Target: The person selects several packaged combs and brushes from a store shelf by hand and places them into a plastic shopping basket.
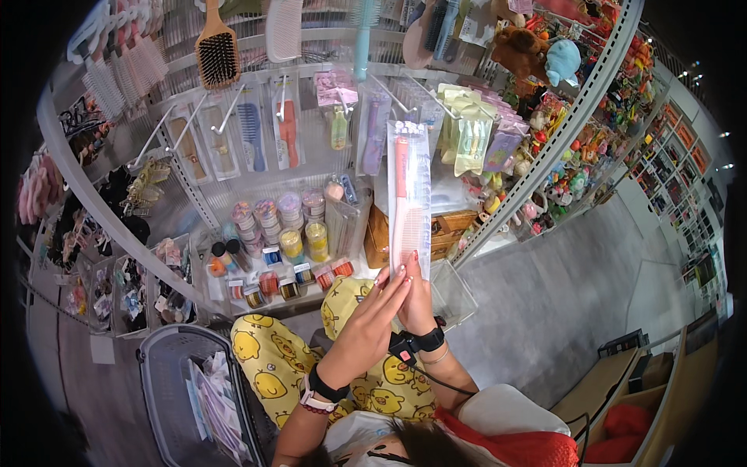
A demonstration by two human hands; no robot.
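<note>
Both my hands hold a clear plastic package with a pink comb (402,222) inside, upright in front of the display. My left hand (376,318) touches the lower left of the package with its fingertips. My right hand (417,298) grips the package's bottom end, thumb on its front. Behind and beside it, packaged combs and hair tools hang on metal hooks, among them a blue comb (251,137) and a red comb (287,134). A wooden paddle brush (217,55) hangs higher up at the left.
A grey plastic basket (153,397) with packaged items (219,403) stands on the floor at my left. Jars of hair ties (290,211) and a brown wooden box (378,239) sit on the low shelf. A slotted metal upright (551,134) slants at the right, near plush toys.
</note>
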